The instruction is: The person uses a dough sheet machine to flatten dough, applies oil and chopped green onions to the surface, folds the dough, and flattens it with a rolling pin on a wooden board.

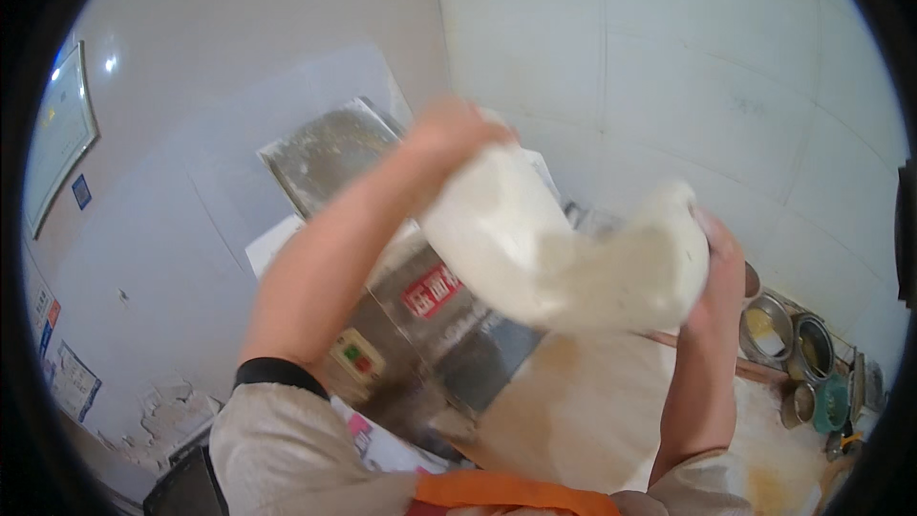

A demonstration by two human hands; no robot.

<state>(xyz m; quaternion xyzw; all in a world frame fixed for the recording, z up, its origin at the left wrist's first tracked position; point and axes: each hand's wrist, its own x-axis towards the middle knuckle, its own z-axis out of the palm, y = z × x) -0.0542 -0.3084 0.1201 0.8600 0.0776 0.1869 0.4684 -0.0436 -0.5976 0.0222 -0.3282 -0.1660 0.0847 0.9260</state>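
Observation:
A wide, smooth sheet of pale dough (573, 277) hangs in a sagging curve between my two raised hands. My left hand (466, 132), smeared by motion, grips its upper left end. At the right end, my right hand (718, 247) is wrapped round the dough's edge, its fingers partly hidden behind it. Behind and below the left part of the dough stands a metal dough-rolling machine (387, 301) with a red label and a panel of red and green buttons (356, 354). The dough hides part of this machine.
A floury work table (583, 401) spreads below the dough. Several metal bowls (765, 327) and a green bowl (831, 406) line its right edge by the tiled wall (726, 86). A framed sheet (63, 134) hangs on the left wall. A printed bag (387, 440) lies by the machine.

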